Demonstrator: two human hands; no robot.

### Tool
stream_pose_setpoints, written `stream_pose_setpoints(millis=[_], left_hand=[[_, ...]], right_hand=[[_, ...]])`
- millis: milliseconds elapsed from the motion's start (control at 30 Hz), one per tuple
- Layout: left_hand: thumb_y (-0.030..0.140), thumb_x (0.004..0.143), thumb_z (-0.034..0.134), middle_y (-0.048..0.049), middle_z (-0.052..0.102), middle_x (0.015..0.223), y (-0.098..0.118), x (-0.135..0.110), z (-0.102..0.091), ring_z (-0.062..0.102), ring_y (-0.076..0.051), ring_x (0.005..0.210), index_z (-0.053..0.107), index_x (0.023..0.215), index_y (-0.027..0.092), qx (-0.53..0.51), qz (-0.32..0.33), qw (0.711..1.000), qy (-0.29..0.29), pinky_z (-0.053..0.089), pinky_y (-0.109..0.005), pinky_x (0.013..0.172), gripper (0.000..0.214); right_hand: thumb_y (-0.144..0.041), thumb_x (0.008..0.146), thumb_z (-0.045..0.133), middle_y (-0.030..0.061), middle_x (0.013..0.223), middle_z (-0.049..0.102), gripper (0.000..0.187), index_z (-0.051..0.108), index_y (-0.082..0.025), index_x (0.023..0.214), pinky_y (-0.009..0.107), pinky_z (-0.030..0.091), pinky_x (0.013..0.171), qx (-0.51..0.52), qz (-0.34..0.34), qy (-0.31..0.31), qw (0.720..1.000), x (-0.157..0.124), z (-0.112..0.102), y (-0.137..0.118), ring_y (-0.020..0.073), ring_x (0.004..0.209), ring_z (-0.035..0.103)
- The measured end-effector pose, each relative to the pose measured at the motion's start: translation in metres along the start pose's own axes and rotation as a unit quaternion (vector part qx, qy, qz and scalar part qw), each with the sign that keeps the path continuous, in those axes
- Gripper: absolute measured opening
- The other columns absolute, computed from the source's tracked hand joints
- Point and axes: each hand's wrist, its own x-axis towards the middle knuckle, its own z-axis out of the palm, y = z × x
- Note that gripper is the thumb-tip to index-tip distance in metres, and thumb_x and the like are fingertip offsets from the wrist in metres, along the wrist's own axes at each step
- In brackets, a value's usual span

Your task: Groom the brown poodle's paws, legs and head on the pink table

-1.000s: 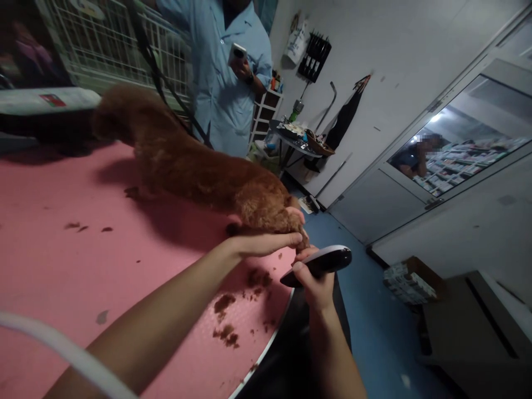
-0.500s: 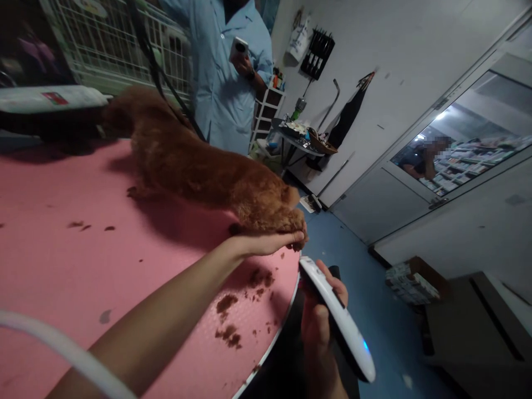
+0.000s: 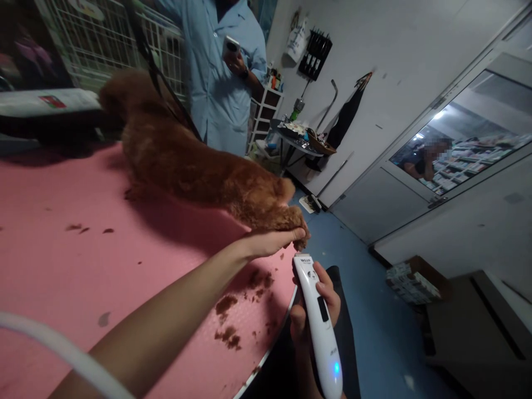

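Note:
A reddish-brown curly dog (image 3: 183, 160) stands on a round pink table (image 3: 174, 310), its rear toward me. My left hand (image 3: 274, 241) is closed around the dog's hind paw, holding the leg stretched back near the table's edge; some fingers are hidden beneath it. My right hand (image 3: 322, 302) grips a white hair clipper (image 3: 318, 321) with a lit blue light. The clipper's blade end points up, just below the paw; whether it touches the fur I cannot tell. Clumps of cut brown hair (image 3: 226, 305) lie on the table under my left wrist.
A person in a light blue coat (image 3: 220, 83) stands behind the table holding a phone-like device (image 3: 231, 49). A dark strap (image 3: 153, 69) hangs by the dog's neck. A pale curved tube (image 3: 54, 343) crosses the lower left. A small side table (image 3: 297, 141) stands by the wall.
My right hand has turned the clipper more upright, its front now facing me, and shifted it slightly left, under the paw. My left hand keeps hold of the paw. The view has shifted slightly.

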Motion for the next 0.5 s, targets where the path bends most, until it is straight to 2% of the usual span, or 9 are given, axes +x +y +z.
stream_pose_setpoints(millis=[100, 233, 400, 500], left_hand=[[0.050, 0.074, 0.063, -0.0024, 0.060, 0.066, -0.005, 0.002, 0.002, 0.053, -0.015, 0.064, 0.066, 0.078, 0.018, 0.008, -0.012, 1.000, -0.007, 0.037, -0.027, 0.055, 0.033], [0.055, 0.076, 0.061, -0.0052, 0.062, 0.070, -0.013, 0.004, 0.004, 0.053, -0.016, 0.064, 0.067, 0.080, 0.017, 0.026, -0.021, 0.999, 0.003, 0.033, -0.027, 0.051, 0.038], [0.050, 0.076, 0.061, -0.0043, 0.061, 0.066, -0.006, 0.002, 0.009, 0.053, -0.016, 0.062, 0.064, 0.078, 0.018, -0.008, -0.006, 1.000, -0.002, 0.034, -0.027, 0.050, 0.033], [0.051, 0.075, 0.060, -0.0043, 0.062, 0.068, -0.003, 0.001, 0.010, 0.053, -0.016, 0.062, 0.064, 0.083, 0.017, 0.004, -0.019, 1.000, 0.009, 0.033, -0.027, 0.049, 0.035]], right_hand=[[-0.052, 0.081, 0.064, 0.0147, 0.129, 0.053, 0.044, 0.046, -0.027, 0.113, 0.055, 0.054, 0.082, -0.003, -0.009, -0.003, 1.000, -0.004, -0.001, 0.003, 0.0320, 0.112, 0.060], [-0.048, 0.081, 0.065, 0.0142, 0.129, 0.053, 0.042, 0.047, -0.027, 0.114, 0.056, 0.054, 0.082, -0.013, -0.032, -0.002, 0.999, -0.006, -0.002, 0.007, 0.0320, 0.111, 0.060], [-0.049, 0.081, 0.066, 0.0127, 0.128, 0.054, 0.045, 0.048, -0.028, 0.115, 0.056, 0.052, 0.086, -0.042, -0.036, 0.003, 0.998, -0.005, 0.002, 0.006, 0.0316, 0.114, 0.058], [-0.052, 0.080, 0.067, 0.0135, 0.131, 0.052, 0.048, 0.047, -0.027, 0.117, 0.056, 0.053, 0.084, -0.023, -0.059, 0.021, 0.998, -0.004, 0.005, 0.011, 0.0317, 0.115, 0.058]])
